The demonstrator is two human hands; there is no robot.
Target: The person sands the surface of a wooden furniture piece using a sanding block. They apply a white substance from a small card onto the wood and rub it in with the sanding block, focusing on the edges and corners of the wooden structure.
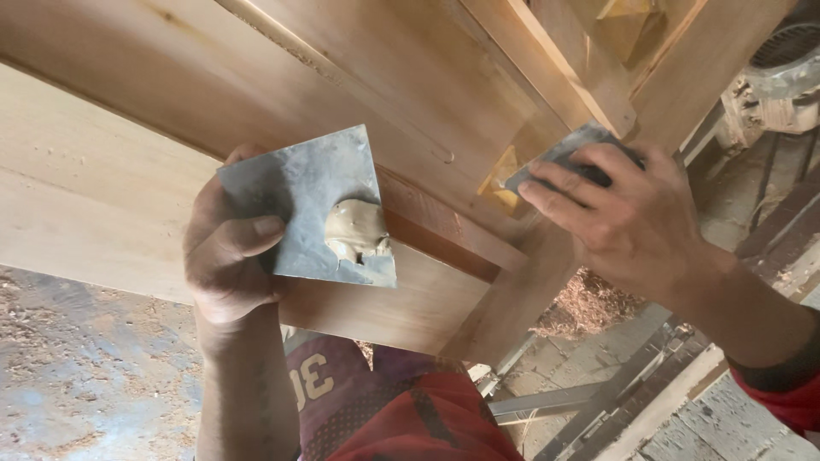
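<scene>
Head view. Your left hand point(226, 256) sits closest to the lens, closed on a square grey metal plate point(303, 205): thumb pressed flat over the plate's near-left face, the other fingers hidden behind it. Just to the right of that thumb, on the plate's lower right part, lies a lump of beige putty point(357, 232), reaching almost to the plate's edge. Behind the plate and your fingers runs a pale wooden panel frame point(111, 196), unfinished, with raised rails.

Your right hand point(628, 218) is closed on a small grey metal scraper point(568, 154), fingers laid across its upper face, only its far-left edge and corner showing. That edge touches the frame at a joint where yellowish filler point(504, 181) is smeared, just left of your fingertips. Whether the blade lies flat or tilted cannot be told.

Below your wrists: sawdust-strewn floor point(77, 376), a heap of wood shavings point(589, 303), your red garment point(410, 418).
</scene>
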